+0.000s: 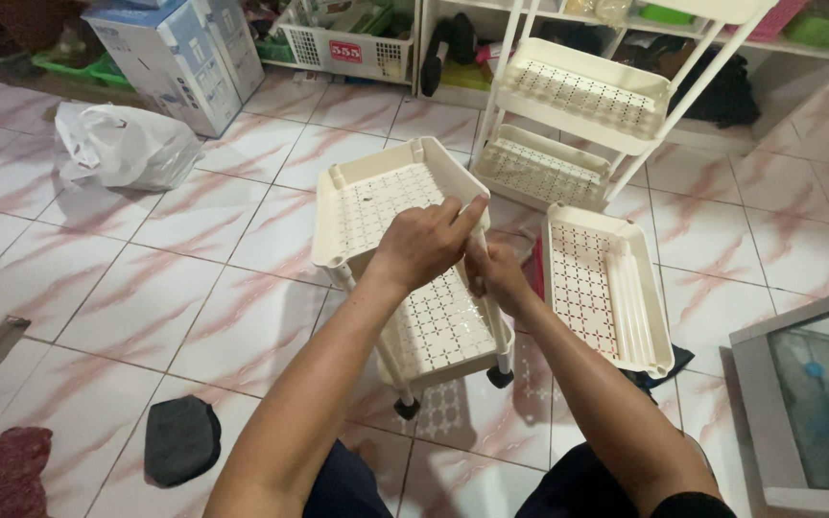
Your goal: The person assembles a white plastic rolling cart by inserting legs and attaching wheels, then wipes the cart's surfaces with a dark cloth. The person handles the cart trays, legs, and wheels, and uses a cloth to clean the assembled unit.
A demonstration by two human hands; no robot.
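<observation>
cream tray rack (pixel 395 206): left hand (pixel 424 245) closed on corner, right hand (pixel 496 273) clasps post

The left hand (pixel 421 242) grips the near corner of a cream perforated plastic shelf tray (pixel 386 203) at centre frame. The right hand (pixel 494 275) closes round a cream plastic upright pole (pixel 493 317) just beneath it, above a lower cream perforated tray on black castors (pixel 443 331). At three o'clock a loose cream tray holding spare poles (pixel 602 288) lies on the pink-veined white floor tiles (pixel 146 288). At one o'clock stands a cream tiered rack (pixel 578 115). At ten o'clock lies a white plastic bag (pixel 122 144); at seven o'clock, a black cloth (pixel 181 439).
</observation>
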